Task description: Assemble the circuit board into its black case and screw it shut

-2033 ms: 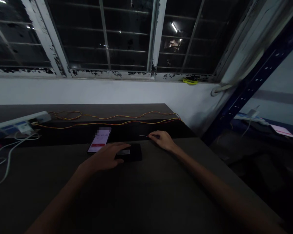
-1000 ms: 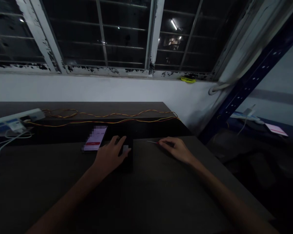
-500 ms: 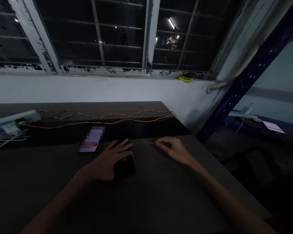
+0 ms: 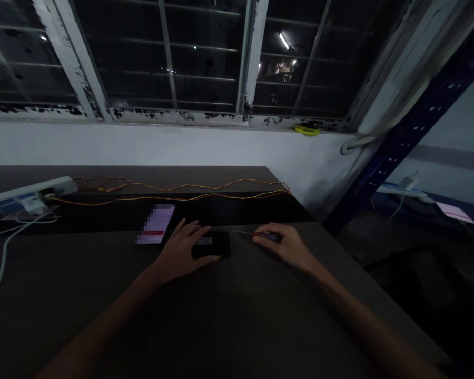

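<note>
My left hand (image 4: 181, 251) rests on the left part of a small black flat device (image 4: 217, 245) lying on the dark table (image 4: 229, 316); its fingers lie spread over it and the thumb presses its near edge. My right hand (image 4: 284, 245) is closed around a small screwdriver (image 4: 256, 234) with a dark handle, whose thin shaft points left toward the device without touching it. A lit phone (image 4: 157, 225) lies just left of my left hand.
Twisted orange and yellow wires (image 4: 174, 190) run along a raised ledge behind the phone. A white power strip (image 4: 27, 199) with white cables (image 4: 3, 242) sits at the far left. A blue metal rack upright (image 4: 403, 137) stands beyond the table's right edge. Windows fill the wall ahead.
The black device has been turned under my left hand from end-on to lying crosswise again. My right hand with the screwdriver stayed nearly where it was.
</note>
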Available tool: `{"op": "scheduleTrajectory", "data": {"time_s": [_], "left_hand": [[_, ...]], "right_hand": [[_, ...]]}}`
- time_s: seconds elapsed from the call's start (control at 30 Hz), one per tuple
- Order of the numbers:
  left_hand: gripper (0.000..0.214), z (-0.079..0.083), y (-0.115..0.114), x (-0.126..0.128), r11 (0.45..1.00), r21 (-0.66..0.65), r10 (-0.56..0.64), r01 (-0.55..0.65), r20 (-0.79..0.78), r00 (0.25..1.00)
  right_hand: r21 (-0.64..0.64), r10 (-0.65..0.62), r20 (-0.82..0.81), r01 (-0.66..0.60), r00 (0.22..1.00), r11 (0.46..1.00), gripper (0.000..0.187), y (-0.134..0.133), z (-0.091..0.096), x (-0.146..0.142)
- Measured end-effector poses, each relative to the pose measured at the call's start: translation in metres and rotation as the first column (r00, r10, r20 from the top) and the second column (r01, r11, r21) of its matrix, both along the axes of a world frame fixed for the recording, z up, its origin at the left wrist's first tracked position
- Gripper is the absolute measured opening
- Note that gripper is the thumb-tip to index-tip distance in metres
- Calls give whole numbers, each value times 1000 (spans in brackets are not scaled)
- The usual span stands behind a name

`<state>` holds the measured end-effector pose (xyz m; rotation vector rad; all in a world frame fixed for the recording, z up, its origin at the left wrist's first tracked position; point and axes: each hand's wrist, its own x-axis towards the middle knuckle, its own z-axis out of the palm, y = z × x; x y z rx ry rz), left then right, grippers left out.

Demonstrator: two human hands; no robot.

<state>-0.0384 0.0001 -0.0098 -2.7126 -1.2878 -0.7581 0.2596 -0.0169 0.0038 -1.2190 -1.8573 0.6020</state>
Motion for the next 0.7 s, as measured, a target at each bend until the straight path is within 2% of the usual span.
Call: {"op": "scheduleTrajectory", "data": {"time_s": [0.07,0.2,0.3,0.53,0.7], "left_hand": [[62,-3,-3,7,999,-28,-27,29,79,996],[30,-9,-9,20,996,-43,-69,82,246,967],[17,-12,-11,23,994,-36,-82,100,339,937],[5,-12,-9,24,989,-46,-108,138,402,909],[9,-13,-8,24,991,-48,-91,122,418,904]], "right_hand": [[-43,32,-25,-33,999,999,20,-2,-2,-6],[-93,88,-60,-93,994,991,18,-7,-6,-21],[-115,126,-70,-134,990,984,18,-11,-6,-28],[-151,145,-90,-158,985,976,20,-12,-9,-29],[-143,148,-78,-158,986,977,21,-12,-8,-29]]}}
